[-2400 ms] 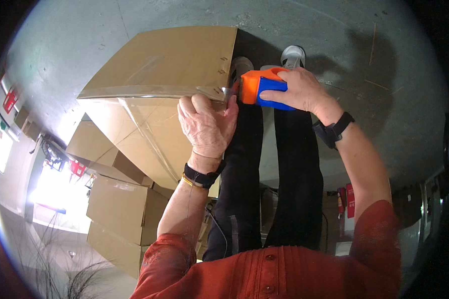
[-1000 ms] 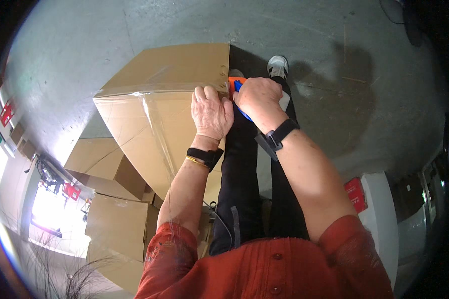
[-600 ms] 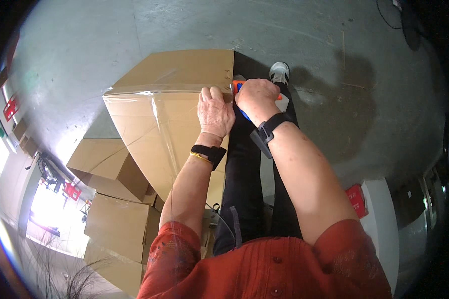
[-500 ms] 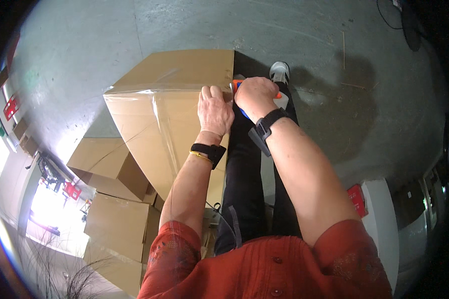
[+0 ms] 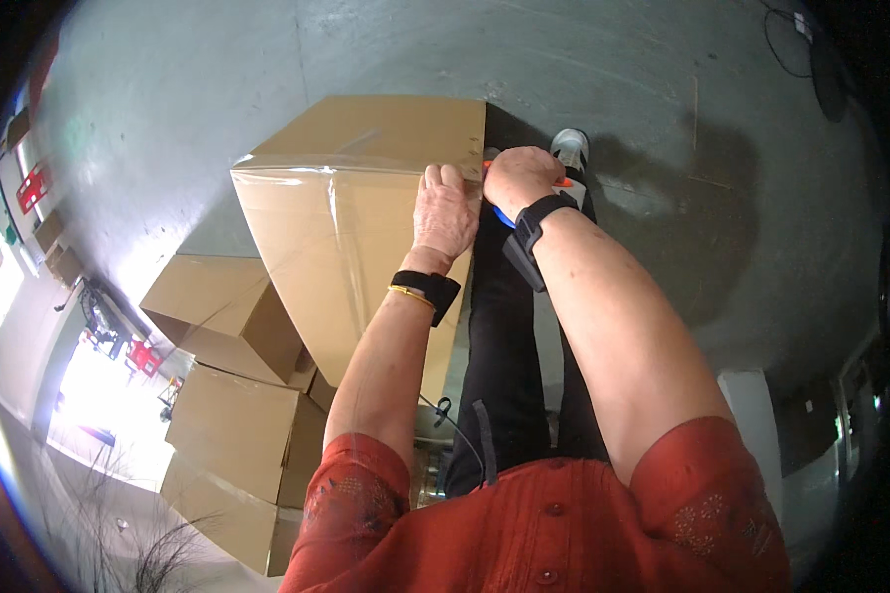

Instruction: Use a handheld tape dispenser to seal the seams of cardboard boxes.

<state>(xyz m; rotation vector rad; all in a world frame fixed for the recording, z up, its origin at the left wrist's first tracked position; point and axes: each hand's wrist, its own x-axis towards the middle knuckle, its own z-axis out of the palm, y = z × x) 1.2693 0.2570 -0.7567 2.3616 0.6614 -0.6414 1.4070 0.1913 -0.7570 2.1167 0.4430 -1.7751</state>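
A large brown cardboard box (image 5: 297,222) stands in front of me, with shiny clear tape (image 5: 331,203) across its top edge and down the face toward me. My left hand (image 5: 445,212) lies on that face near the right edge, fingers stretched toward the top and close together. Just past the right edge, my right hand (image 5: 524,178) is closed around a tape dispenser (image 5: 504,214) with orange and blue parts. The hand and wrist cover most of the dispenser. Both wrists wear black straps, and a yellow band circles the left one.
More cardboard boxes (image 5: 232,420) are stacked to the left, near a bright doorway (image 5: 94,395). My legs in black trousers (image 5: 504,376) and a white shoe (image 5: 570,148) are beside the large box. A white panel (image 5: 752,420) stands at right. A dark cable (image 5: 781,54) lies at the far right.
The view has shifted a little, so the box and both hands appear slightly farther right. The hands keep nearly the same place at the box's right edge.
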